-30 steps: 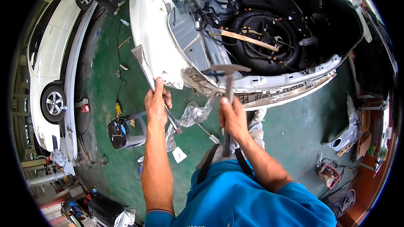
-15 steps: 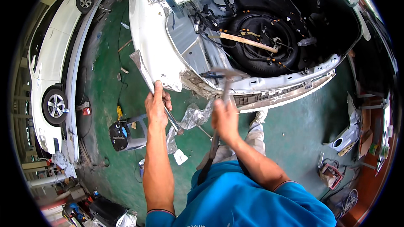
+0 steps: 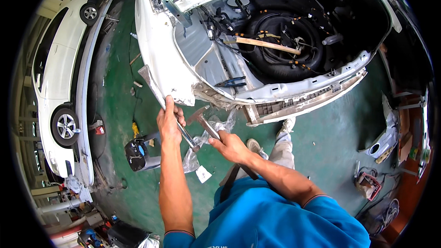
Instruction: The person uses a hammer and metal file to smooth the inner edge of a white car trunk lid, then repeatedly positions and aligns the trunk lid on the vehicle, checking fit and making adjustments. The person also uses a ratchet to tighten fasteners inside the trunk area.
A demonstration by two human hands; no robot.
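My left hand [image 3: 169, 124] is wrapped round a long steel tool [image 3: 151, 82], its flat blade up beside the rear corner of the white car body [image 3: 158, 46] and its round end low near my right hand. My right hand [image 3: 229, 147] grips a hammer [image 3: 202, 120], tilted with its head just right of my left fingers. Above them is the open trunk, with a black spare tire [image 3: 262, 66], wiring, a wooden handle [image 3: 257, 42] and blue-handled pliers [image 3: 229, 82]. The stripped rear edge [image 3: 303, 110] of the body runs to the right.
A white car [image 3: 59, 55] stands at the left beside a long rail [image 3: 85, 82]. A dark stool [image 3: 138, 154] and crumpled plastic [image 3: 190, 160] lie on the green floor. Removed panels [image 3: 386, 133] and a red-framed tool [image 3: 365, 186] are at the right.
My right hand has swung the hammer down and left, from upright before the trunk edge to tilted beside the steel tool. The view has shifted slightly; my left hand keeps its hold.
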